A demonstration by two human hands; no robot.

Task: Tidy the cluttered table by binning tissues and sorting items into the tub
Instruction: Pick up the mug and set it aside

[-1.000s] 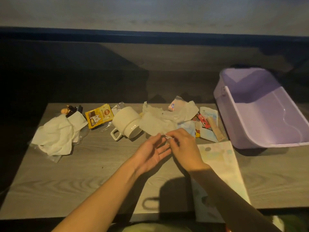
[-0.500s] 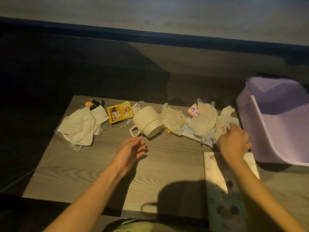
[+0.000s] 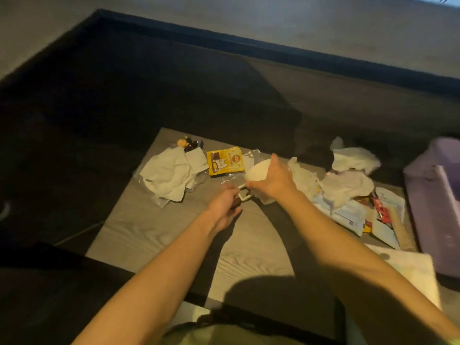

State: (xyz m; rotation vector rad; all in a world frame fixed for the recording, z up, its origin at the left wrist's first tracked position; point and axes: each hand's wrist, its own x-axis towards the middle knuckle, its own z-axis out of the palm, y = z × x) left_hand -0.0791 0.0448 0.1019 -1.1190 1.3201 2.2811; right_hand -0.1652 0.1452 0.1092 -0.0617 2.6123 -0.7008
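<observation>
A cream mug lies on its side near the middle of the wooden table. My right hand is laid over the mug's body and grips it. My left hand is closed around the mug's handle. Crumpled tissues lie left and right of the mug, and another sits further back. The purple tub stands at the right edge.
A yellow snack packet and a small figurine lie behind the left tissue. Sachets, a red stick pack and a tan stick lie before the tub. A printed sheet overhangs the near right edge.
My right hand left the tissues on the right and came over onto the mug. My left hand moved forward and closed on the mug's handle. The view swung left.
</observation>
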